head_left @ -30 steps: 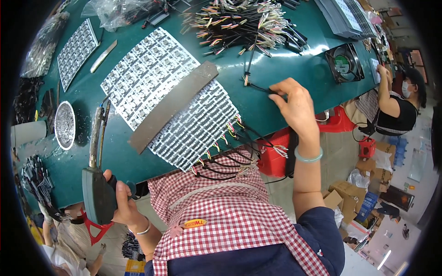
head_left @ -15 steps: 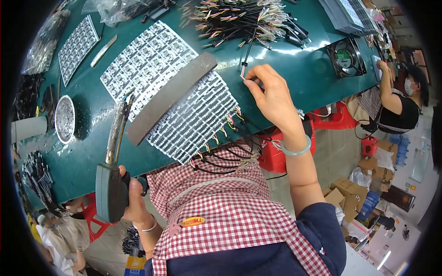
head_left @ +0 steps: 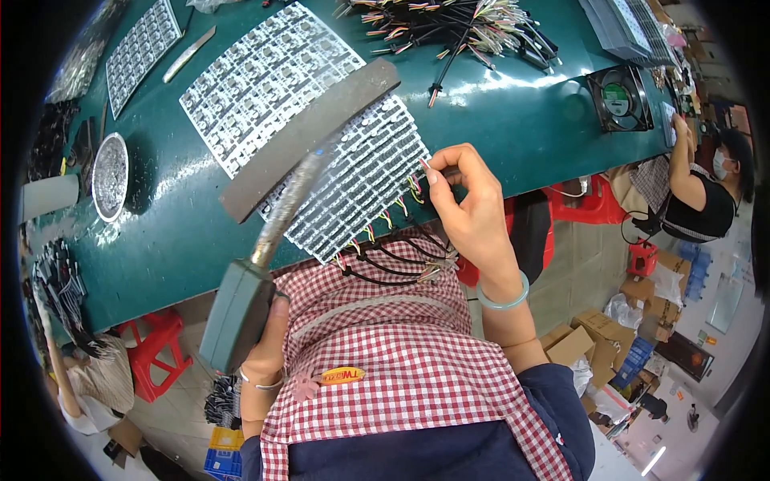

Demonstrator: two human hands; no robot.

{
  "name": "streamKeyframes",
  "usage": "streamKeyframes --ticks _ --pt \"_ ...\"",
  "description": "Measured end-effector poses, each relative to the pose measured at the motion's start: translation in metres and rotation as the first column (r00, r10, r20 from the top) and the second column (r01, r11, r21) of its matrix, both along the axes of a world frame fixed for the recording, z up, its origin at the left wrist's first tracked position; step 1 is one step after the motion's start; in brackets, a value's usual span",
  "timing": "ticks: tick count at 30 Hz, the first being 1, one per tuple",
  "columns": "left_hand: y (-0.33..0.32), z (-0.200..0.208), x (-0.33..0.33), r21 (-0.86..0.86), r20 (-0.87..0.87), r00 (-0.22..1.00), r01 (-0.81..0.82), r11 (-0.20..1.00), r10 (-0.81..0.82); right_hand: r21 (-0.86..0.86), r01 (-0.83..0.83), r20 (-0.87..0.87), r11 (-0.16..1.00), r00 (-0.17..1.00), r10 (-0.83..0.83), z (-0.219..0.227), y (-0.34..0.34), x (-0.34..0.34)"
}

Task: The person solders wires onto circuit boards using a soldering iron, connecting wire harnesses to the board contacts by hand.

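Observation:
A dark green soldering gun [head_left: 241, 311] with a long metal barrel is in my left hand [head_left: 270, 341], fingers wrapped round its handle. Its barrel reaches over the near panel of small white circuit boards [head_left: 353, 188], the tip close to a grey bar [head_left: 313, 138] lying across the panels. At the near panel's right corner, my right hand [head_left: 473, 208] pinches a thin reddish-white wire end [head_left: 424, 163] between thumb and forefinger. Coloured wires [head_left: 387, 218] line that panel's near right edge, with black cables [head_left: 389, 276] hanging toward my apron.
Another board panel [head_left: 269, 76] lies beyond the bar. A heap of black cables [head_left: 473, 28] with bared coloured ends is at the back. To the left stands a round metal dish [head_left: 110, 176]; at right, a black fan [head_left: 619, 100]. A masked person [head_left: 694, 180] works at far right.
My right hand has come nearer, from beside a loose black cable to the panel's corner; that cable now lies apart from it. The soldering gun has swung right over the panel. The view has shifted.

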State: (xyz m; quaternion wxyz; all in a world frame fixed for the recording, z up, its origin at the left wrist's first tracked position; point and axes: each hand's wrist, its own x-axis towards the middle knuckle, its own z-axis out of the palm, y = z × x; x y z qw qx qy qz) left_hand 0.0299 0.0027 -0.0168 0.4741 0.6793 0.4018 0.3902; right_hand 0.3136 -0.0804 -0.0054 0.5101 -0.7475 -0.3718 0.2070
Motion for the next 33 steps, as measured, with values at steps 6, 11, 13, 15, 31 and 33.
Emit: streamKeyframes --ticks 6,11,13,15,31,33 --pt "0.001 0.006 0.005 0.104 -0.216 0.97 0.133 0.986 -0.108 -0.047 -0.036 0.161 0.998 0.986 0.043 -0.001 -0.003 -0.006" --pt "-0.001 0.006 0.01 0.049 -0.167 0.981 0.113 0.992 -0.104 0.021 -0.043 0.282 0.999 0.959 0.035 -0.004 -0.001 -0.013" --pt "-0.001 0.004 0.011 0.082 -0.175 0.98 0.113 0.99 -0.097 0.038 -0.039 0.369 0.998 0.929 0.022 -0.007 0.001 -0.015" --pt "-0.001 0.003 0.012 0.07 -0.158 0.982 0.118 0.991 -0.106 0.083 -0.056 0.476 0.995 0.88 0.01 -0.011 0.001 -0.016" --pt "-0.002 0.0 0.001 -0.054 -0.269 0.932 0.236 0.97 -0.242 0.095 -0.066 0.659 0.993 0.752 -0.013 -0.031 -0.005 -0.029" --pt "-0.003 0.0 0.0 -0.061 -0.289 0.921 0.255 0.965 -0.261 0.084 -0.074 0.692 0.994 0.722 -0.005 -0.031 -0.004 -0.029"
